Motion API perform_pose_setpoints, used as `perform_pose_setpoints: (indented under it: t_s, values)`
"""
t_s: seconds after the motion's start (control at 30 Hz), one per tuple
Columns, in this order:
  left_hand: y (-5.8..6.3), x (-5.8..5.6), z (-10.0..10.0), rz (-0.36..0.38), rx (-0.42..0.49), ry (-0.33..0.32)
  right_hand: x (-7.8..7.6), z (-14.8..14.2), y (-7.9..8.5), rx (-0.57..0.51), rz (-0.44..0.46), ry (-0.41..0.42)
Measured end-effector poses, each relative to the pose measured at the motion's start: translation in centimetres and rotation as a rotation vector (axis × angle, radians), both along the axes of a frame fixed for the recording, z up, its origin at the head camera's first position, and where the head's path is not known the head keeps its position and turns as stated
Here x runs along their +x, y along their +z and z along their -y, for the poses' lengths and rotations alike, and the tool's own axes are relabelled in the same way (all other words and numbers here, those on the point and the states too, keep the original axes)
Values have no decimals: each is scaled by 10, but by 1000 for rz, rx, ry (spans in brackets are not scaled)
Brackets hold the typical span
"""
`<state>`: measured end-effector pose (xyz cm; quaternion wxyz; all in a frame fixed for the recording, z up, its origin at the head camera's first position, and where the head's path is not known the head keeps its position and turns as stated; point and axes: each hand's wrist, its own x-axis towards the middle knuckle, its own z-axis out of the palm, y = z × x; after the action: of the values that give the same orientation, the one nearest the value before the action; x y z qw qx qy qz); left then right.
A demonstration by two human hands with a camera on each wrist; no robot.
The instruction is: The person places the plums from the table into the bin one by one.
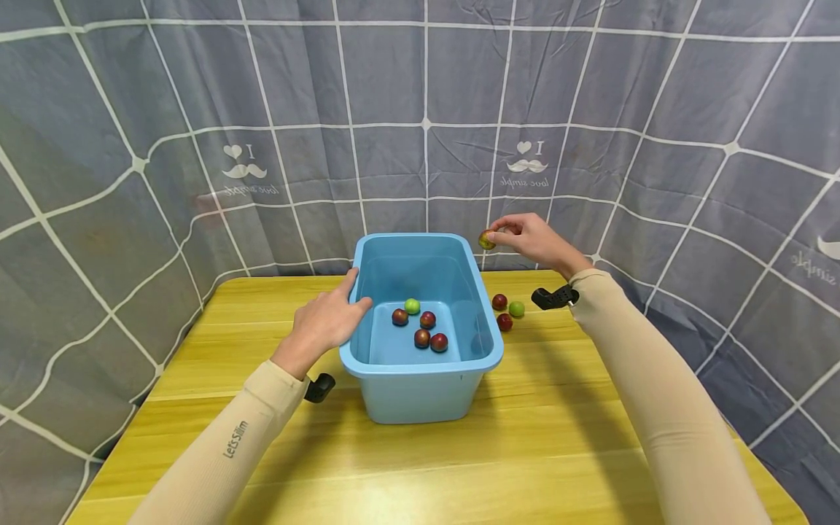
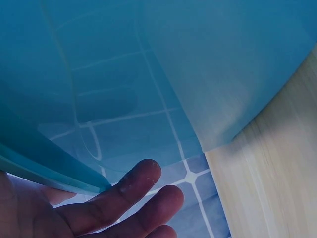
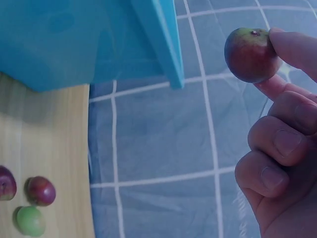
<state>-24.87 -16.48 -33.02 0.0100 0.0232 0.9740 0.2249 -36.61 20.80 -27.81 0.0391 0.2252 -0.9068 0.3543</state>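
Observation:
A light blue plastic tub [image 1: 420, 397] stands on the table, with several dark red plums [image 1: 439, 342] and a green plum [image 1: 412, 306] on its floor. My left hand [image 1: 326, 315] holds the tub's left rim, thumb over the inner side and fingers along the outside. Beyond the right rim, my right hand [image 1: 530, 239] pinches a red-and-green plum [image 3: 251, 54] between thumb and forefinger, above the table. The other fingers of that hand are curled in. Two red plums [image 1: 504, 321] and one green plum [image 1: 517, 309] lie on the table right of the tub.
The yellow wood-grain table [image 1: 420, 474] ends just behind the tub. A grey cloth curtain [image 1: 394, 87] with white grid lines hangs around the back and sides. Each wrist wears a black strap [image 1: 555, 297] over a beige sleeve [image 1: 656, 394].

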Motion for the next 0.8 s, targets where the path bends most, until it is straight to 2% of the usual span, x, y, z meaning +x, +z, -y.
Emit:
perform_pose_setpoints:
  t_s: [0.43,0.63,0.8]
  values:
    - [1,0,0,-7,4,0,8,44,20,100,30,128]
    - [1,0,0,-10,1,1,6,64,22,181,37,199]
    - [0,0,-1,-4,0,5,4,78,22,230,44,224]
